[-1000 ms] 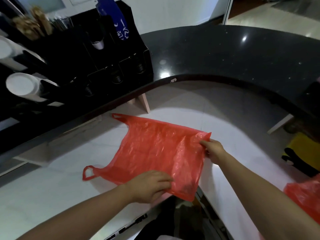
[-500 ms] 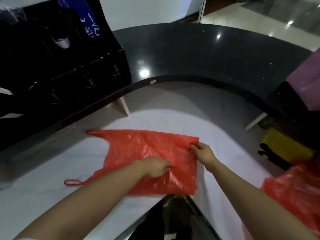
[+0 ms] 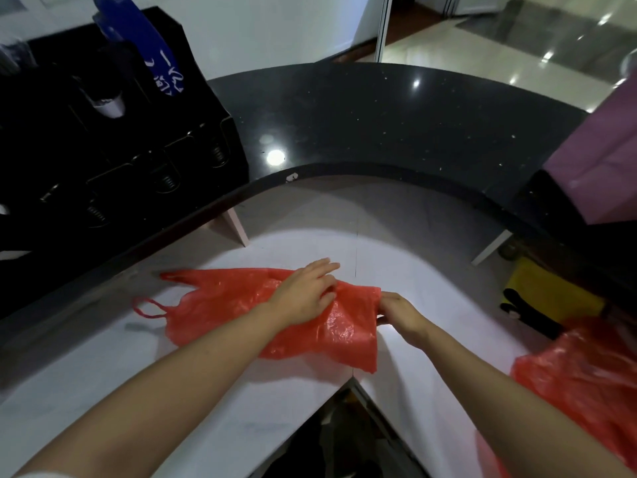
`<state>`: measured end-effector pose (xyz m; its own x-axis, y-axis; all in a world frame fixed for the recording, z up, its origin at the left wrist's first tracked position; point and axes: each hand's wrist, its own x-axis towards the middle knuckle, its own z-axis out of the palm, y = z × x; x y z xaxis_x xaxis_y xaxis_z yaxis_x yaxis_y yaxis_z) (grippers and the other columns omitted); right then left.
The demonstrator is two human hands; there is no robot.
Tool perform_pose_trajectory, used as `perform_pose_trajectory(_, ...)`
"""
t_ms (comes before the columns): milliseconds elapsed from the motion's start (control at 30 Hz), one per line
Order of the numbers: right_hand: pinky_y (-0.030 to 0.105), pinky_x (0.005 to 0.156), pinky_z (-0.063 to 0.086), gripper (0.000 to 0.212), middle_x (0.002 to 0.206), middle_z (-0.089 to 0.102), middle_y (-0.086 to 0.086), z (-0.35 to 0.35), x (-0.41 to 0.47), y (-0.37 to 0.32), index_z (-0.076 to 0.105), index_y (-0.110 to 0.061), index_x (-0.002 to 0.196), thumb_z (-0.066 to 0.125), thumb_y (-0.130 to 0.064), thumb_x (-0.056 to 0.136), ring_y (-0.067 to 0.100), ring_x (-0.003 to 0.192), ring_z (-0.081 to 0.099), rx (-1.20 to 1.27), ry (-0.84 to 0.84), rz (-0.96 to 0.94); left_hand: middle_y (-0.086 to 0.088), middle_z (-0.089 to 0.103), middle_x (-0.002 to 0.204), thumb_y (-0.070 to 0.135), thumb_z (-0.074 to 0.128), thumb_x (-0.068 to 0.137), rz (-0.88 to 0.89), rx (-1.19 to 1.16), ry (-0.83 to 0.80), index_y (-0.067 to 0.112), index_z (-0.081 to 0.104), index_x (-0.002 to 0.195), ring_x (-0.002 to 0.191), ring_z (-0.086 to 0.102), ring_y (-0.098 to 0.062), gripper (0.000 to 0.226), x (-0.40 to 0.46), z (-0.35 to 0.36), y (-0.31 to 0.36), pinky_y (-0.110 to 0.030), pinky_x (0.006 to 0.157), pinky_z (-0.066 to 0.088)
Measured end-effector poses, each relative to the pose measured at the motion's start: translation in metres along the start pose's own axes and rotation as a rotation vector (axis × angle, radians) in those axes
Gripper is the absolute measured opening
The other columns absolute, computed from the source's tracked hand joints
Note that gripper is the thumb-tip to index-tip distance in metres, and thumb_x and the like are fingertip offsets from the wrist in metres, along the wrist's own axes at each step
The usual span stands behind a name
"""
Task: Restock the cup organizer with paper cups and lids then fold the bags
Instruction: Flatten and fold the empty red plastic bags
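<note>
A red plastic bag lies on the white lower counter, its handles pointing left. My left hand rests on the bag's upper right part; the index finger reaches forward and the other fingers pinch a fold of plastic. My right hand grips the bag's right edge, which is bunched up. The black cup organizer stands on the dark raised counter at upper left, with spring-loaded slots along its front. A second red bag lies crumpled at the lower right.
The curved black counter top arcs round the white work surface. A purple object stands at the right edge. A yellow and black thing lies under the counter at right. A blue packet sticks out of the organizer.
My left hand moved up and right across the bag, carrying plastic with it. The bag's right part has bunched and narrowed between my hands. The right hand kept its hold on the edge.
</note>
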<state>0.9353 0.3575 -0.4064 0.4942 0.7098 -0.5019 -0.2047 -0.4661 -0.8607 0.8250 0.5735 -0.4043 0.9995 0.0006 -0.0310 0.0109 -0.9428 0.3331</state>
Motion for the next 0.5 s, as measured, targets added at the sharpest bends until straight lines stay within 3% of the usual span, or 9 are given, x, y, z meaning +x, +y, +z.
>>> perform_pose_trajectory(67,0.035,0.082,0.055,0.036,0.092,0.073,0.007,-0.001,-0.004,-0.004,0.076,-0.014,0.106,0.041,-0.016,0.102,0.018,0.083,0.066,0.035,-0.012,-0.014,0.004,0.047,0.153,0.036,0.054,0.101,0.002,-0.023,-0.071,0.021,0.064,0.120,0.150,0.026,-0.013,0.026,0.001,-0.001,0.001,-0.039,0.122,0.028)
perform_pose_trajectory(133,0.042,0.088,0.053,0.033,0.093,0.072,0.009,-0.003,-0.007,-0.005,0.074,-0.008,0.104,0.042,-0.012,0.098,0.020,0.084,0.066,0.045,-0.016,-0.016,0.003,0.060,0.136,0.034,0.056,0.098,0.004,-0.061,-0.090,0.023,0.062,0.108,0.141,0.040,-0.015,0.016,0.003,-0.001,0.002,-0.039,0.116,0.037)
perform_pose_trajectory(233,0.049,0.095,0.052,0.032,0.097,0.072,0.009,-0.007,-0.011,-0.001,0.074,-0.008,0.101,0.044,-0.016,0.096,0.024,0.088,0.066,0.049,-0.012,-0.019,0.004,0.062,0.108,0.029,0.057,0.095,-0.017,-0.108,-0.091,0.020,0.060,0.104,0.104,0.055,-0.016,0.013,0.007,-0.002,0.006,-0.034,0.093,0.047)
perform_pose_trajectory(333,0.049,0.097,0.052,0.041,0.109,0.074,0.011,-0.008,-0.015,0.004,0.076,-0.018,0.107,0.044,-0.041,0.093,0.034,0.104,0.067,0.136,0.010,0.000,0.004,0.059,0.104,0.027,0.056,0.095,-0.036,-0.117,-0.105,0.019,0.059,0.105,0.095,0.052,-0.015,0.013,0.009,0.001,0.012,-0.033,0.086,0.046)
perform_pose_trajectory(400,0.044,0.097,0.054,0.054,0.115,0.073,0.009,-0.009,-0.016,0.008,0.074,-0.021,0.116,0.038,-0.058,0.099,0.030,0.109,0.067,0.172,-0.001,0.011,0.004,0.059,0.101,0.024,0.055,0.094,-0.039,-0.127,-0.104,0.019,0.057,0.102,0.093,0.051,-0.016,0.009,0.009,0.003,0.013,-0.033,0.083,0.045)
perform_pose_trajectory(500,0.039,0.096,0.056,0.048,0.115,0.074,0.001,-0.005,-0.016,0.015,0.070,-0.025,0.121,0.045,-0.060,0.100,0.019,0.107,0.070,0.110,0.034,-0.016,0.004,0.059,0.100,0.017,0.056,0.092,-0.070,-0.198,-0.103,0.021,0.052,0.101,0.090,0.053,-0.018,0.010,0.012,0.004,0.014,-0.035,0.081,0.046)
